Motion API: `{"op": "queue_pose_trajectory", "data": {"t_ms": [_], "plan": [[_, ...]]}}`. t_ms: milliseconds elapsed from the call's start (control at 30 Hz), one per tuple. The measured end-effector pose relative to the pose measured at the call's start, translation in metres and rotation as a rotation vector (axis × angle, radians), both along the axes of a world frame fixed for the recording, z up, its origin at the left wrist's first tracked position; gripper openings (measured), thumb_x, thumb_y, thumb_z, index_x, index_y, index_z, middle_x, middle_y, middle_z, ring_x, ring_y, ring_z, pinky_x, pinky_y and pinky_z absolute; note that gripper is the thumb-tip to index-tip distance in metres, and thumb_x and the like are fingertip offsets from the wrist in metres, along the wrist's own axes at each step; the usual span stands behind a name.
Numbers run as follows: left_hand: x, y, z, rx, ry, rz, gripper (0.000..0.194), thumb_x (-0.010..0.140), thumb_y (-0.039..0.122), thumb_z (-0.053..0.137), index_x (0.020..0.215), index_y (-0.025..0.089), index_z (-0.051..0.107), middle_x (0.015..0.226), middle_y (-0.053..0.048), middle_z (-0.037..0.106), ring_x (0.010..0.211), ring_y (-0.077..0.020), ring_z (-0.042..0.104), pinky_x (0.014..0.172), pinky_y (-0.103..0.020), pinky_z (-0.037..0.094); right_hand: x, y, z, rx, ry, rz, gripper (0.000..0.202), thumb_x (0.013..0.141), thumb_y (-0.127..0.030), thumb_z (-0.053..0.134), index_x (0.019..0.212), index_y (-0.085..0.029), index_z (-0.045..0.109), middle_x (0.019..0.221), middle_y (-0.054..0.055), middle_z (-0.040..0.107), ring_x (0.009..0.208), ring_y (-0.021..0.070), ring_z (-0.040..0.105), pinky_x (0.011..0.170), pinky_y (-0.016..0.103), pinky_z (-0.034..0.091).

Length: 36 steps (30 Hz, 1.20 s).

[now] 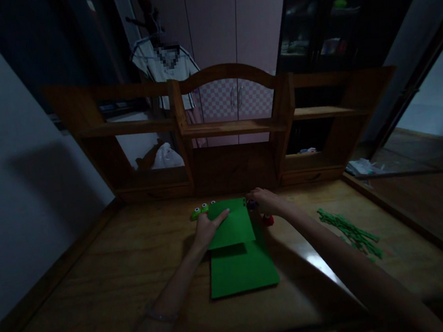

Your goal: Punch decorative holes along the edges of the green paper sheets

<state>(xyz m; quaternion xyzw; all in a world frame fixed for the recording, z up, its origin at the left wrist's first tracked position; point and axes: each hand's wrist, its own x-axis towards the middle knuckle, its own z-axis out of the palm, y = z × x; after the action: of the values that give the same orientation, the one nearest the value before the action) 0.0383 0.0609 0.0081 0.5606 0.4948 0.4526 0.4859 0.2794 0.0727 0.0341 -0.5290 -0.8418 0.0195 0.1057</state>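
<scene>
My left hand [209,230] grips the left edge of a green sheet [235,224], thumb lying on top and the fingers hidden below. This sheet is raised a little over a larger green sheet or stack [242,275] on the desk. At its upper right edge, my right hand [265,202] is closed on a small dark object [252,204], mostly covered and too dim to name. Small dark marks show on the sheet's corner beside it. A small red object [268,219] sits just under my right hand. Green pieces with round white eyes [200,210] stick out behind the sheet's left side.
A bundle of thin green strips [350,230] lies on the desk [137,269] to the right. Along the desk's back stands a wooden shelf unit [233,127]. A wall [22,176] borders the left side. A shirt [166,59] hangs behind the shelves.
</scene>
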Motion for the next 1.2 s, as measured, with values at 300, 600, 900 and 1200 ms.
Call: {"op": "queue_pose_trajectory", "data": {"t_ms": [300, 600, 900, 1200], "plan": [[0.000, -0.002, 0.006, 0.019, -0.032, 0.008, 0.037, 0.061, 0.042, 0.076, 0.082, 0.014, 0.064, 0.083, -0.009, 0.071, 0.072, -0.0208, 0.067, 0.063, -0.028, 0.054, -0.003, 0.002, 0.011, 0.078, 0.092, -0.024, 0.024, 0.061, -0.004, 0.066, 0.076, -0.023, 0.065, 0.085, 0.006, 0.067, 0.084, 0.0215, 0.062, 0.068, 0.026, 0.042], [0.001, -0.003, 0.006, 0.043, -0.057, 0.001, 0.036, 0.062, 0.040, 0.076, 0.082, 0.012, 0.065, 0.084, -0.010, 0.071, 0.071, -0.0214, 0.067, 0.061, -0.029, 0.054, -0.013, -0.059, 0.005, -0.016, 1.357, -0.164, 0.032, 0.077, -0.046, 0.061, 0.094, -0.021, 0.051, 0.096, 0.006, 0.067, 0.074, 0.0176, 0.065, 0.059, 0.029, 0.052], [0.004, -0.007, 0.007, 0.108, 0.003, -0.028, 0.032, 0.064, 0.041, 0.074, 0.078, 0.013, 0.066, 0.079, -0.009, 0.071, 0.068, -0.0212, 0.067, 0.061, -0.028, 0.053, -0.011, -0.064, -0.010, -0.118, 1.453, -0.204, 0.041, 0.070, -0.043, 0.070, 0.102, -0.021, 0.058, 0.092, 0.005, 0.067, 0.067, 0.0159, 0.065, 0.060, 0.028, 0.052], [0.002, -0.009, 0.010, 0.135, 0.008, -0.031, 0.034, 0.065, 0.043, 0.073, 0.080, 0.013, 0.067, 0.081, -0.008, 0.071, 0.070, -0.0206, 0.067, 0.061, -0.027, 0.052, -0.023, -0.067, -0.022, -0.150, 1.331, -0.161, 0.038, 0.067, -0.040, 0.070, 0.098, -0.021, 0.062, 0.093, 0.006, 0.068, 0.078, 0.0214, 0.067, 0.068, 0.037, 0.056]]}}
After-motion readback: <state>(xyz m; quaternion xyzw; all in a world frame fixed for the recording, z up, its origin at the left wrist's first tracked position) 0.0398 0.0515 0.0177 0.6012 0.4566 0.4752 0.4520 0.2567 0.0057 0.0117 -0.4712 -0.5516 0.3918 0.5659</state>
